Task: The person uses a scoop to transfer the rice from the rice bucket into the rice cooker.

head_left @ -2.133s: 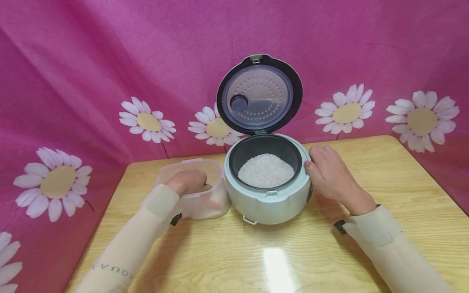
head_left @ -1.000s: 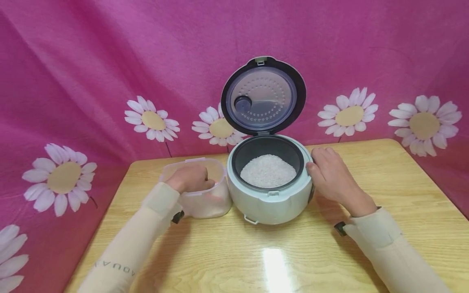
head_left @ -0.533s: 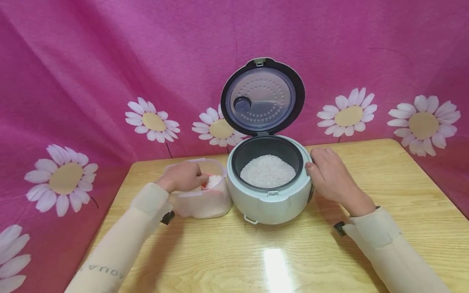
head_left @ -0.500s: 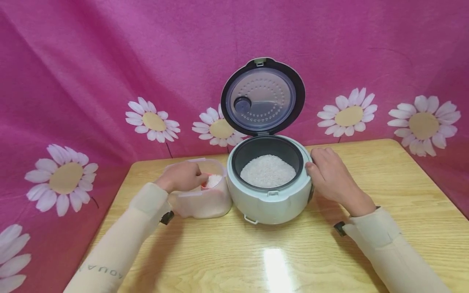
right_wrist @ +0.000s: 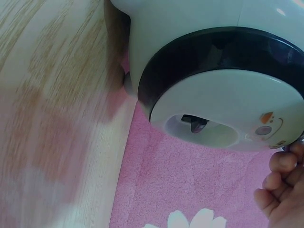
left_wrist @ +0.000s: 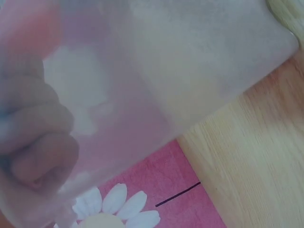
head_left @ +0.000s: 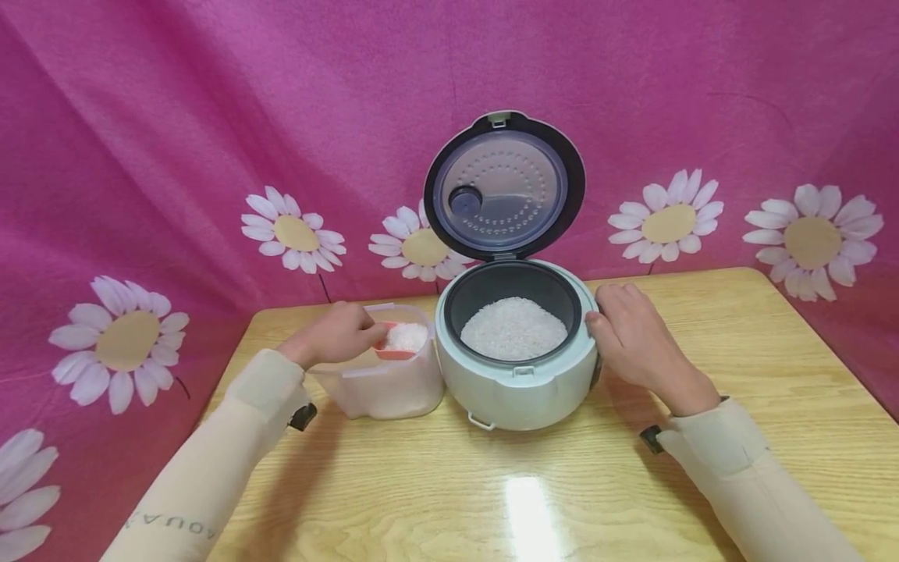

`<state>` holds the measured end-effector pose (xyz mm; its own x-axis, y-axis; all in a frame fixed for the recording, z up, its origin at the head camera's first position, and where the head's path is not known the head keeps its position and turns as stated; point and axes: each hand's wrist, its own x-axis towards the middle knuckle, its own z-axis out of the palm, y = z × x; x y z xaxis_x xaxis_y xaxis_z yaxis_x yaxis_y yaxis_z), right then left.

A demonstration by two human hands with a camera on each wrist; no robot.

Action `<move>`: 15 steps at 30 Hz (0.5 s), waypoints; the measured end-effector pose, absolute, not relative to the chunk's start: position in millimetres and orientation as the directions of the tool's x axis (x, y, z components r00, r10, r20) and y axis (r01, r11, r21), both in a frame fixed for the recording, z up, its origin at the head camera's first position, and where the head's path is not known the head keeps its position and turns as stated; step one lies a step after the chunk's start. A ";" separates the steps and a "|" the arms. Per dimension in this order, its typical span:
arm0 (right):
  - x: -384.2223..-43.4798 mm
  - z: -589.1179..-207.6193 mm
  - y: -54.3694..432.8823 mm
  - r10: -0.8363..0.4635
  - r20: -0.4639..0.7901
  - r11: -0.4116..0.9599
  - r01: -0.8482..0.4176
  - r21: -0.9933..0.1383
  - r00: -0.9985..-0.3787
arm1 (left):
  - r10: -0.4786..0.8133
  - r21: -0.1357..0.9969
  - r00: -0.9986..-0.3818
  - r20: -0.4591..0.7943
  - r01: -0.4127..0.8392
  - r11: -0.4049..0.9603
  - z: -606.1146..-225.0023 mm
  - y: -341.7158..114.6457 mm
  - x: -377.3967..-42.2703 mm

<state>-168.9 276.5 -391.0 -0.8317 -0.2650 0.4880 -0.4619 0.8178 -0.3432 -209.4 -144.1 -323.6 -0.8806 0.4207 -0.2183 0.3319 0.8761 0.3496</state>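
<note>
In the head view my left hand (head_left: pixel 337 336) pinches a red scoop (head_left: pixel 396 354) heaped with white rice, level with the rim of a translucent plastic container (head_left: pixel 393 394). Its curled fingers and a blur of red show through the container wall (left_wrist: pixel 190 61) in the left wrist view. Right beside the container stands a pale green rice cooker (head_left: pixel 516 402), lid raised, with a mound of rice (head_left: pixel 514 328) in its dark inner pot. My right hand (head_left: pixel 635 336) grips the cooker's right side at the rim. Curled fingers (right_wrist: pixel 280 164) meet the cooker's edge in the right wrist view.
The raised lid (head_left: pixel 502 187) leans back near a pink cloth backdrop (head_left: pixel 337 101) with printed daisies. Both vessels stand on a wooden table (head_left: pixel 421 492), whose far edge runs along the cloth. A bright reflection lies on the tabletop in front of the cooker.
My left hand has come up and to the left out of the container's depth, and the scoop, hidden at first, now shows full of rice. The right hand keeps its hold on the cooker.
</note>
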 end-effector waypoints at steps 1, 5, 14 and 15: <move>-168.9 -391.0 276.5 -0.263 0.486 0.818 -0.460 -0.345 -0.833 | 0.415 0.353 -0.884 -0.216 0.325 0.877 -322.9 -144.7 -209.2; -169.6 -391.7 276.8 -0.263 0.484 0.817 -0.459 -0.348 -0.834 | 0.412 0.361 -0.886 -0.214 0.320 0.876 -321.6 -147.9 -208.6; -170.6 -392.7 277.7 -0.266 0.494 0.812 -0.469 -0.348 -0.828 | 0.458 0.400 -0.873 -0.170 0.364 0.841 -316.8 -158.4 -209.5; -170.6 -392.8 277.7 -0.265 0.493 0.812 -0.468 -0.349 -0.828 | 0.457 0.399 -0.874 -0.167 0.364 0.842 -316.3 -159.4 -209.7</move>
